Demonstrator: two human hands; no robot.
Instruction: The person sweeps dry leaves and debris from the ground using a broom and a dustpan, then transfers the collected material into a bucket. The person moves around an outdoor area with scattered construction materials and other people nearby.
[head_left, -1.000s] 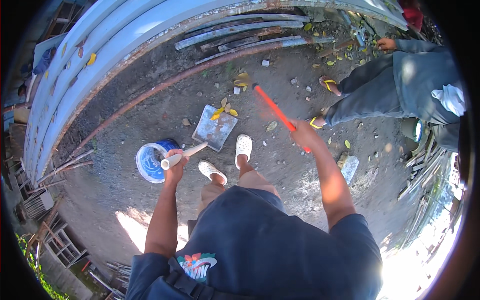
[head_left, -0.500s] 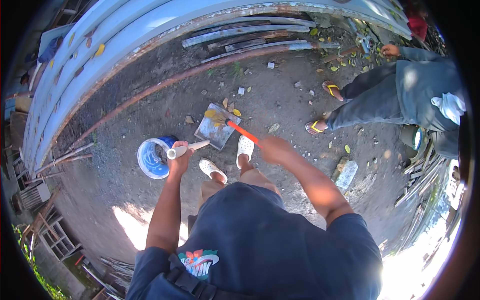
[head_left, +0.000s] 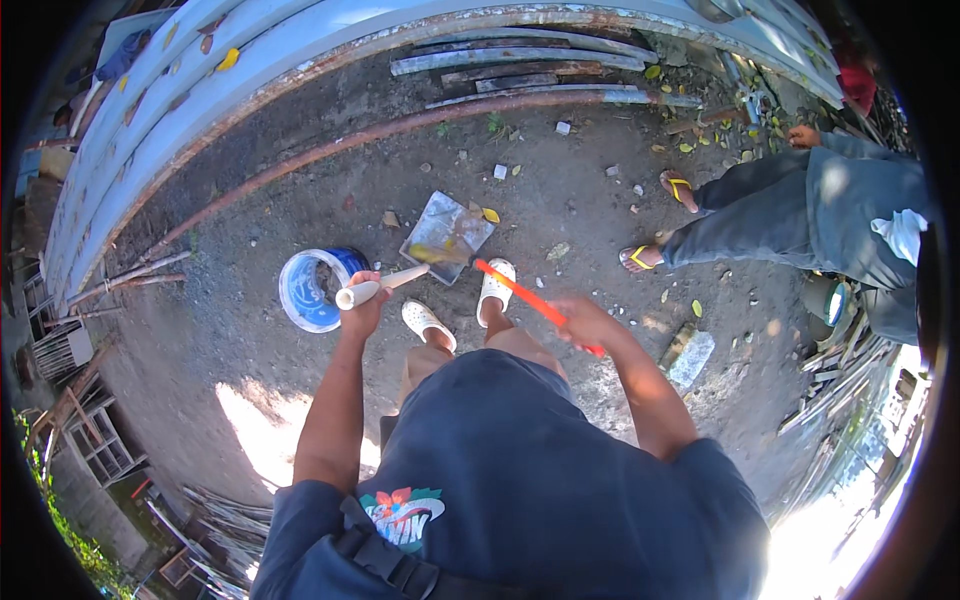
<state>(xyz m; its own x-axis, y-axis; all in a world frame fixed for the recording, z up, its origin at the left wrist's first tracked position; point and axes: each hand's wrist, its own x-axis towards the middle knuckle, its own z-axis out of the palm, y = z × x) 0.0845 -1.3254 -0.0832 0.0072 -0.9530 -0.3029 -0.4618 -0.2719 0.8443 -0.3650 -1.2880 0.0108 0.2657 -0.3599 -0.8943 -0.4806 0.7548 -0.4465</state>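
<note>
Broom (head_left: 520, 292) with a slim orange shaft, its blurred yellowish bristles over a square, scuffed grey pan (head_left: 441, 214) at eleven o'clock from mid-view.
The right hand (head_left: 588, 325), toward four o'clock, has its fingers clamped round the smooth shaft; the left hand (head_left: 364, 305), at nine, has its fingers closed on a pale, round, hollow-ended tube (head_left: 405, 276) pointing toward the pan's near edge, though whether they join I cannot tell. Just beyond that hand at nine stands a round blue bucket (head_left: 348, 262) with a white rim, on gritty grey soil (head_left: 240, 290). Compared with half a second ago, the bristles have shifted from the pan's far part to its near part, and the right hand has drawn back; the left keeps its grip.
</note>
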